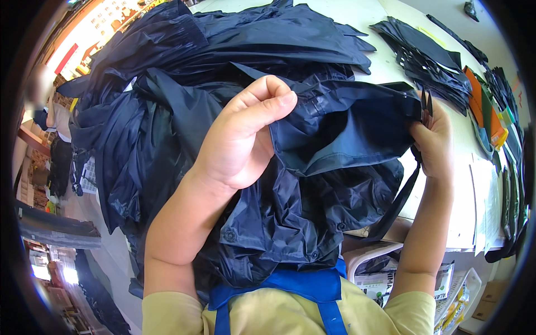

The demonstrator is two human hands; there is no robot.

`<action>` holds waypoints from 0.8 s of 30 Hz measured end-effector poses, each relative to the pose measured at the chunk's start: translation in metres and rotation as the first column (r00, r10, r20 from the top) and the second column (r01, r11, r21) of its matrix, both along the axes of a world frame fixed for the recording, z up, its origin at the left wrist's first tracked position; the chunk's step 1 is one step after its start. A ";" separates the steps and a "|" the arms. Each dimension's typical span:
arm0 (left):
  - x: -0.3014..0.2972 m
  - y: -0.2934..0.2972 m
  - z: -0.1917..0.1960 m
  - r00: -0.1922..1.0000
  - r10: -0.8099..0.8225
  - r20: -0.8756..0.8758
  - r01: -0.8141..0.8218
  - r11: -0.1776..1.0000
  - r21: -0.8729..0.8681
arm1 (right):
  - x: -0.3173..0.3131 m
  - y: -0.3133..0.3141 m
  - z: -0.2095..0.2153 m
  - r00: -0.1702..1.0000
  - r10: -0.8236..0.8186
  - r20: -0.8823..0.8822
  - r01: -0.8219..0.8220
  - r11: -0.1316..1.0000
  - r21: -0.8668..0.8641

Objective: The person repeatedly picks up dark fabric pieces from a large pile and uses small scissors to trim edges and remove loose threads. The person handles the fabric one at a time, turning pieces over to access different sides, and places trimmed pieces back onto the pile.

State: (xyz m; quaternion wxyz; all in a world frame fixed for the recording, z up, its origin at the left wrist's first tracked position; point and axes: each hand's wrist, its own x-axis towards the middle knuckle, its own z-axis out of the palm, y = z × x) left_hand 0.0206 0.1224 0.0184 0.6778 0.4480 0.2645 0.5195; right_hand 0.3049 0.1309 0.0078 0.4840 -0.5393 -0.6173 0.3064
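A shiny navy garment (357, 134) with round snap buttons hangs between my hands, its upper part held up and spread into a loop-like opening. My left hand (245, 128) is closed, thumb and forefinger pinching at the left end of the raised edge. At the right end my right hand (435, 139) grips the same edge. Two dark pointed blades, like those of thread snips (427, 103), stick up from the right hand; their handle is hidden. A narrow dark strap (399, 204) dangles below that hand. The lower part of the garment lies crumpled toward me.
A large heap of navy fabric (262, 42) covers the white table (466, 190) ahead and to the left. Stacked dark cut pieces (421, 56) lie at the back right, beside an orange piece (481, 100). A white basket (363, 257) stands below the table edge. Another person (62, 114) is at far left.
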 end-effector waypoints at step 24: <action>-0.012 -0.030 0.021 0.055 -0.134 -0.989 0.897 0.443 -0.010 | -0.095 0.074 -0.041 0.987 0.162 -0.015 -0.158 0.980 0.123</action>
